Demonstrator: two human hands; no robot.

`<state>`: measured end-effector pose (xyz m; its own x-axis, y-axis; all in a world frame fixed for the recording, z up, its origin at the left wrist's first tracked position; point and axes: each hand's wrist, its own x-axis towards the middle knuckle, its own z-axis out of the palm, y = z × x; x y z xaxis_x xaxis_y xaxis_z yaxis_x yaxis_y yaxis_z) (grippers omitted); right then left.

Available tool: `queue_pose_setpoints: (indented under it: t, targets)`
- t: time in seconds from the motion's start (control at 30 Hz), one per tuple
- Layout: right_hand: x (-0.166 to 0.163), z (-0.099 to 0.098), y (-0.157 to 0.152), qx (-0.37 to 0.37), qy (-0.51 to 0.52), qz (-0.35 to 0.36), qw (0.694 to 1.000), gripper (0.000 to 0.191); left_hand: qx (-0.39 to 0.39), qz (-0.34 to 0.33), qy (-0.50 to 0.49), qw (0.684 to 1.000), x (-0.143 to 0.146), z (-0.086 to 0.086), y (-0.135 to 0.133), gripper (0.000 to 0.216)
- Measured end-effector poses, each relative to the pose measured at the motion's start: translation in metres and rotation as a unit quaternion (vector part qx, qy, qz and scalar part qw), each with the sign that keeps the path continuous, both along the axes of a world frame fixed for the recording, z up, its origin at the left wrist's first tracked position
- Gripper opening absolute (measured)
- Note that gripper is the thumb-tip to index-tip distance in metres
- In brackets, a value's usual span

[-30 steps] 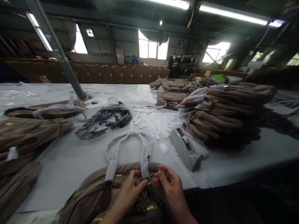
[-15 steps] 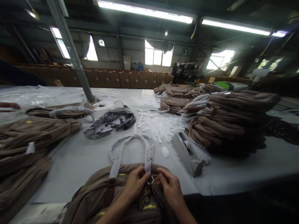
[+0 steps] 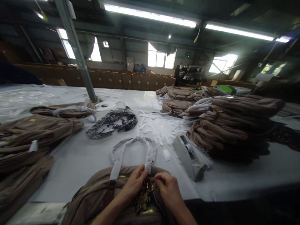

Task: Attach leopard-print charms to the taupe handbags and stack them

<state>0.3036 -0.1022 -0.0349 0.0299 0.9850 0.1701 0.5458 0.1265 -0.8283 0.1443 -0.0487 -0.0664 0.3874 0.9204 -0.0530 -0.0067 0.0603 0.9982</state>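
A taupe handbag lies at the near table edge, its handles wrapped in white paper. My left hand and my right hand meet at the bag's top, fingers pinched around a small gold ring at the handle base. A leopard-print tag and a dark striped cord hang just below the ring between my hands. What exactly each fingertip grips is partly hidden.
A grey tape dispenser stands right of the bag. White paper strips and a black-and-white speckled strap lie in the table's middle. Stacks of taupe bags sit at right and left. A steel post rises behind.
My head has tilted up a little, so the scene sits lower in view. My hands have drawn closer together on the ring at the handle base.
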Motion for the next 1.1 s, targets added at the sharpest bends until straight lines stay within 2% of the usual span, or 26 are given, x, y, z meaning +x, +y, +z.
queue_pose_setpoints:
  t: [0.13, 0.27, 0.33, 0.53, 0.63, 0.73, 0.93, 1.1]
  targets:
    - [-0.005, 0.002, -0.001, 0.027, -0.134, -0.013, 0.991, 0.031, 0.004, -0.005, 0.008, 1.0, 0.001, -0.001, 0.0, 0.03]
    - [-0.008, -0.001, -0.001, 0.024, -0.193, -0.004, 0.981, 0.034, 0.025, -0.008, 0.016, 1.0, -0.001, 0.004, -0.005, 0.024]
    - [-0.008, -0.002, 0.0, 0.025, -0.187, -0.004, 0.982, 0.033, 0.036, -0.016, 0.021, 0.999, -0.004, 0.008, -0.007, 0.022]
    - [-0.005, -0.007, 0.0, 0.012, -0.086, -0.006, 0.996, 0.024, 0.028, -0.11, 0.053, 0.992, -0.013, 0.016, 0.0, 0.021]
    - [-0.005, -0.01, 0.0, -0.006, -0.035, -0.003, 0.999, 0.022, 0.041, -0.087, 0.099, 0.99, -0.013, 0.013, 0.002, 0.007]
    - [-0.004, -0.013, 0.0, -0.009, -0.017, -0.017, 1.0, 0.021, 0.072, -0.042, 0.114, 0.99, -0.012, 0.012, -0.002, 0.009]
    - [-0.002, -0.016, 0.001, 0.011, -0.048, -0.024, 0.998, 0.022, 0.077, -0.034, 0.059, 0.995, -0.013, 0.008, -0.01, 0.014]
    - [-0.005, -0.014, 0.002, 0.011, -0.159, -0.01, 0.987, 0.026, 0.039, -0.045, -0.014, 0.998, -0.013, -0.009, 0.001, 0.016]
